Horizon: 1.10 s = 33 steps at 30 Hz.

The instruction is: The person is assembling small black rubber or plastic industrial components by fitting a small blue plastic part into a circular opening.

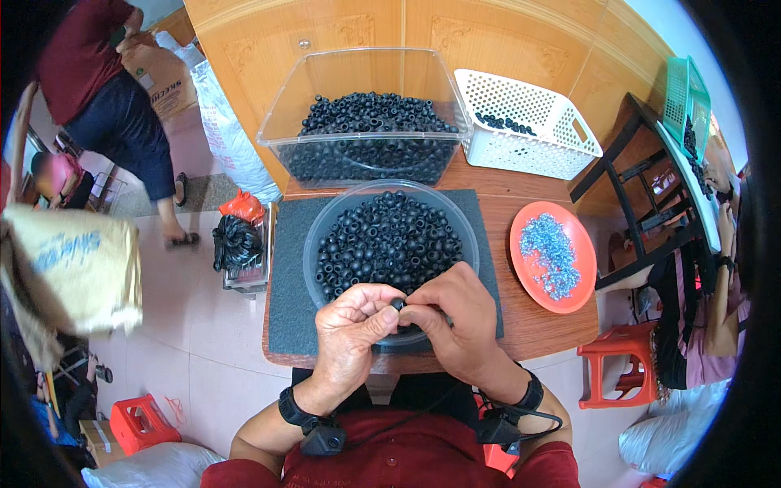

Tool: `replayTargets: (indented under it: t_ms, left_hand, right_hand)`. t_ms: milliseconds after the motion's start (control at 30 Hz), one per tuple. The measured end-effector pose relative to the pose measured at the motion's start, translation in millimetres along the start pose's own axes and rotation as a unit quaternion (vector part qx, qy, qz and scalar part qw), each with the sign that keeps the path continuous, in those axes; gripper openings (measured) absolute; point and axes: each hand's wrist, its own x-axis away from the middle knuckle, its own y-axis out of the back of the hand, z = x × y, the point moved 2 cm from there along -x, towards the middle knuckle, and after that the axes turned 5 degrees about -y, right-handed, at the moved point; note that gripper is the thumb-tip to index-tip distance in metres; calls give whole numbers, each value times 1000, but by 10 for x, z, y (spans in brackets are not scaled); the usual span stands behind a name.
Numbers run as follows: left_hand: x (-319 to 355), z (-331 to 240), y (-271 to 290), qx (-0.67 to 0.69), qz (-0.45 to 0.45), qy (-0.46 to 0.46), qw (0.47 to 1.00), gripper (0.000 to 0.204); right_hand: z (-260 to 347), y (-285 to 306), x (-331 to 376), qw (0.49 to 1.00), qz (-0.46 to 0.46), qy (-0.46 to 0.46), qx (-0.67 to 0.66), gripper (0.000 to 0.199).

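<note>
Over the near rim of a round clear tub (473,244), my two hands meet at the fingertips. My left hand (351,329) pinches a small black round hollow piece (398,303) between thumb and fingers. My right hand (457,315) is closed, its thumb and forefinger pressed together against that piece; whatever they hold is hidden. Many like black pieces (386,240), some showing round holes, fill the tub beneath. To the right, an orange plate (527,285) carries a heap of tiny clear-bluish pieces (549,254).
Behind the tub stands a large clear bin (277,146) of black pieces, beside a white perforated basket (521,159). A dark mat (289,268) lies on the wooden table (561,333). A red stool (614,350) is at right; people sit and walk nearby.
</note>
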Motion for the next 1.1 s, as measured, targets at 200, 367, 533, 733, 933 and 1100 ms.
replayTargets:
  t_ms: [200, 367, 533, 733, 933, 1100]
  left_hand:
    - [7, 3, 17, 10, -6, -6, 1000, 26]
    - [5, -6, 27, 1, -6, -17, 1000, 26]
    - [-10, 47, 57, 35, -2, 17, 999, 22]
    - [-34, 57, 73, 40, 4, 12, 999, 21]
    - [-48, 77, 72, 86, 8, 45, 995, 23]
    - [-20, 88, 58, 61, 5, 36, 998, 18]
  right_hand:
    - [-73, -21, 37, 923, 77, -291, -241, 10]
    - [-18, -45, -35, 895, 75, -332, -289, 11]
    - [-15, -133, 2, 877, 45, -354, -322, 13]
    - [-115, -167, -1, 833, 83, -398, -374, 18]
    - [-93, -215, 40, 827, 50, -400, -391, 22]
    - [-43, -209, 75, 965, 13, -250, -73, 20]
